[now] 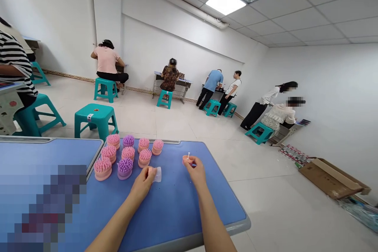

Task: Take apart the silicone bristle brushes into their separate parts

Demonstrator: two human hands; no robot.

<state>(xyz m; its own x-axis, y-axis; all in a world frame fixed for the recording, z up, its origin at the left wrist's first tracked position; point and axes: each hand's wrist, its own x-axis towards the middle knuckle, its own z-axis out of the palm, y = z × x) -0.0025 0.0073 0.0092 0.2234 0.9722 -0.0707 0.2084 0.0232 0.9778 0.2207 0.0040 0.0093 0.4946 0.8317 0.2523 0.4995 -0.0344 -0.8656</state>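
Note:
On the blue desk (177,208), my left hand (144,181) pinches a translucent whitish plastic piece (157,174), which sticks out to the right of its fingertips. My right hand (196,169) has its fingers closed on a small pink round part (186,159) with a thin white stem standing up from it. The two hands are apart. Left of them stand several bristle brushes in rows, such as a pink brush (103,168) and a purple brush (125,168). The purple one is close to my left hand.
Another blue desk (53,153) adjoins on the left, partly blurred by pixels. A teal stool (96,117) stands beyond the desks. Several people sit or stand at desks along the walls. An open cardboard box (329,179) lies on the floor at right.

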